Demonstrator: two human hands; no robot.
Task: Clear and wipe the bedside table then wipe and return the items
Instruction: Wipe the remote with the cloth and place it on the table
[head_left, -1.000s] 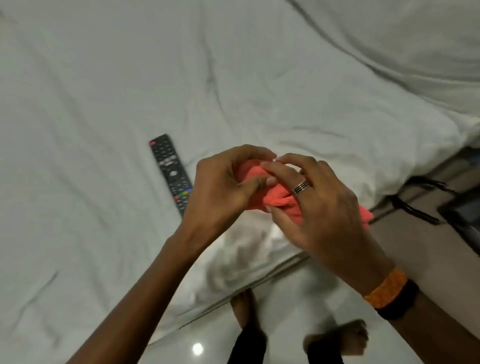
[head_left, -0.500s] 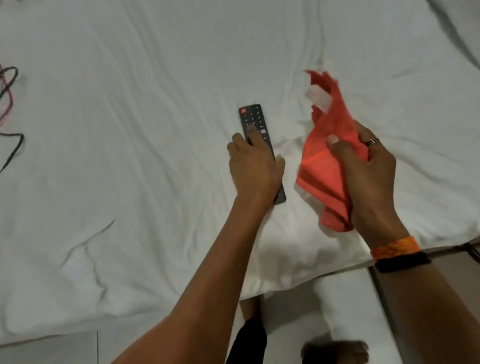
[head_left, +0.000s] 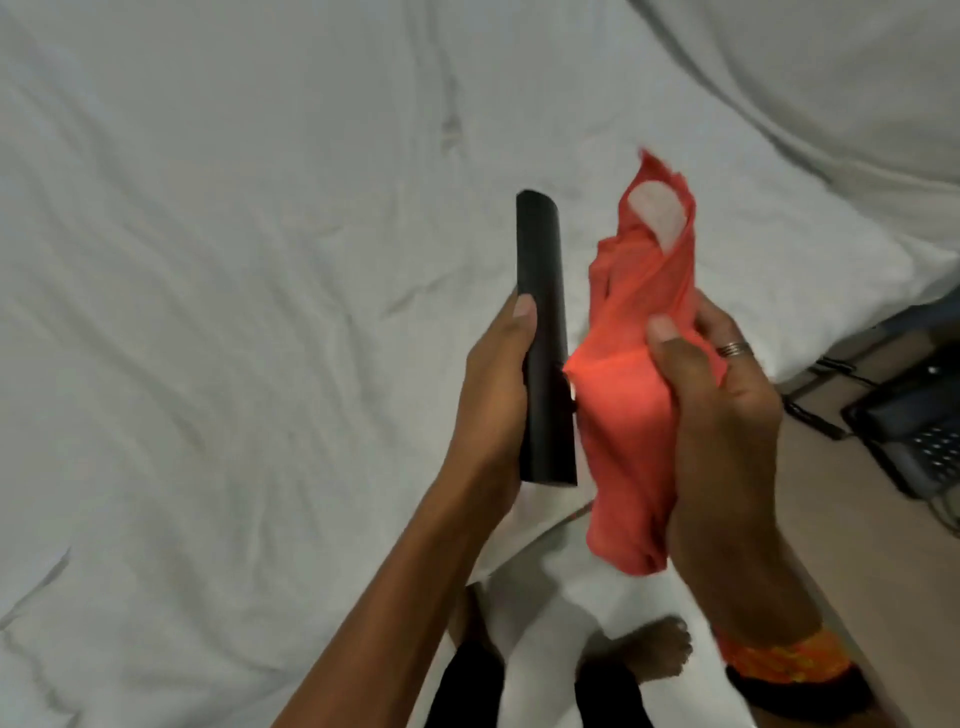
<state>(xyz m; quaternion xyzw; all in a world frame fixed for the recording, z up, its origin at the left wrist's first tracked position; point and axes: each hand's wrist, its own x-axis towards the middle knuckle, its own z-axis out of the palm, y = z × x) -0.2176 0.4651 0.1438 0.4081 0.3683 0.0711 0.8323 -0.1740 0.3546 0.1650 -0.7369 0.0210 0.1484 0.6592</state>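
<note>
Remote (head_left: 543, 332): 1, black, held up over the bed w/ its plain back side facing the camera, long way pointing up and away. No buttons can be seen from here.
Bed sheet (head_left: 234, 312): 1, white, wrinkly, fills the left and top of the view.
Left hand (head_left: 493, 400): 1, closed around the lower half of the remote; thumb tip rests on its left edge, fingers wrap behind it.
Cloth (head_left: 639, 395): 1, orange-red, bunched up, just right of the remote and touching its right edge near the middle. 1 white tag (head_left: 655, 213) shows near the top of the cloth.
Right hand (head_left: 727, 431): 1, closed around the cloth, thumb pressed on the front; 1 ring (head_left: 733, 349) on a finger; 2 bands on the wrist, 1 orange band (head_left: 779, 662) and 1 black band (head_left: 810, 696) below it.
Feet: 2, bare, on the shiny floor (head_left: 545, 613) at the bottom, btwn the arms.
Phone (head_left: 919, 426): 1, dark desk phone w/ cord, far right on the tan top beside the bed.
</note>
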